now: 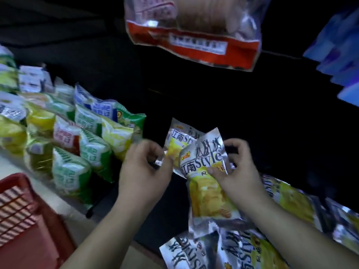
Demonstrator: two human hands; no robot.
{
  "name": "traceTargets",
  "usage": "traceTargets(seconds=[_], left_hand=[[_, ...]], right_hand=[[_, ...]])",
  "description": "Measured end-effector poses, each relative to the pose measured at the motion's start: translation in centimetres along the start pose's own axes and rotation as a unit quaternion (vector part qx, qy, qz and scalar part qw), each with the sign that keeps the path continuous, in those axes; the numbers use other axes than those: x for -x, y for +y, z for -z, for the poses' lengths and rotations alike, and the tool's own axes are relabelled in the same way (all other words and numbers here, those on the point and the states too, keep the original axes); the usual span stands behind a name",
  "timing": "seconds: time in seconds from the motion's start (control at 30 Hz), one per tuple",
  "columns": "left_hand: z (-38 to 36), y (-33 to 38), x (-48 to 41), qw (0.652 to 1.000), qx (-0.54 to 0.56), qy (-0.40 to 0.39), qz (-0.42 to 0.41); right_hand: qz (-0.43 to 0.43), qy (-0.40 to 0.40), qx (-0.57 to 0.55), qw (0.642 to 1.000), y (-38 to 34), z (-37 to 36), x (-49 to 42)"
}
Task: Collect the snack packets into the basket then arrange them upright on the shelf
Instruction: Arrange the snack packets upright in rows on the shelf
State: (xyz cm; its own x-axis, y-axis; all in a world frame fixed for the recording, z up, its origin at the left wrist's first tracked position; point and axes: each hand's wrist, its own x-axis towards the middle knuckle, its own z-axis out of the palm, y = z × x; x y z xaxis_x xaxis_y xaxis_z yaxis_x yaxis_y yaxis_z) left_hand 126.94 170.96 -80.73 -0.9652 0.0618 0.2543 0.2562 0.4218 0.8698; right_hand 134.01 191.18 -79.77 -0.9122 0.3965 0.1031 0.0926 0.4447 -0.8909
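Both hands are gripping silver-and-yellow snack packets above a heap of like packets.
The front packet is lying lengthwise, its top pointing away from the person. The right hand is clasping it with curled fingers, and the left hand is pinching the rear packet by its silver edge.

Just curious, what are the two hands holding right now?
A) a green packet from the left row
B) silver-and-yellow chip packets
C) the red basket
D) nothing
B: the left hand and the right hand both pinch silver-and-yellow chip packets in the middle, while the red basket sits untouched at lower left.
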Motion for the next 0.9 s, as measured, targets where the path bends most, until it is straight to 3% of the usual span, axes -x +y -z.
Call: traceTargets(seconds=[0.07,0.13,0.2,0.27,0.37,0.5,0.73,0.9], left_hand=[[-0.7,-2.0,1.2,0.984,0.078,-0.101,0.124],[-1.7,-3.6,2.3,0.936,0.193,-0.179,0.232],[-2.4,-5.3,2.9,0.894,0.265,-0.208,0.296],[-2.8,-7.4,2.8,0.883,0.288,-0.189,0.319],[-3.2,-10.4,1.8,0.904,0.255,-0.14,0.312],[-3.7,-13.9,-0.4,0.955,0.118,-0.101,0.253],[-4.9,-15.1,-1.6,0.976,0.006,-0.156,0.149],[-4.7,-15.3,0.9,0.971,0.0,-0.162,0.178]], right_hand=[[-0.006,0.023,-0.025,0.999,0.3,-2.1,-0.8],[-0.02,0.047,-0.058,0.997,1.0,-4.2,-1.6],[-0.037,0.062,-0.076,0.995,2.2,-6.4,-2.3],[-0.045,0.063,-0.085,0.993,3.5,-8.3,-2.8],[-0.049,0.003,-0.052,0.997,5.9,-10.7,-3.4],[-0.085,-0.072,0.014,0.994,8.5,-12.8,-4.1],[-0.094,0.005,0.062,0.994,10.3,-14.0,-5.9],[-0.099,0.004,0.084,0.992,10.4,-13.8,-6.7]])
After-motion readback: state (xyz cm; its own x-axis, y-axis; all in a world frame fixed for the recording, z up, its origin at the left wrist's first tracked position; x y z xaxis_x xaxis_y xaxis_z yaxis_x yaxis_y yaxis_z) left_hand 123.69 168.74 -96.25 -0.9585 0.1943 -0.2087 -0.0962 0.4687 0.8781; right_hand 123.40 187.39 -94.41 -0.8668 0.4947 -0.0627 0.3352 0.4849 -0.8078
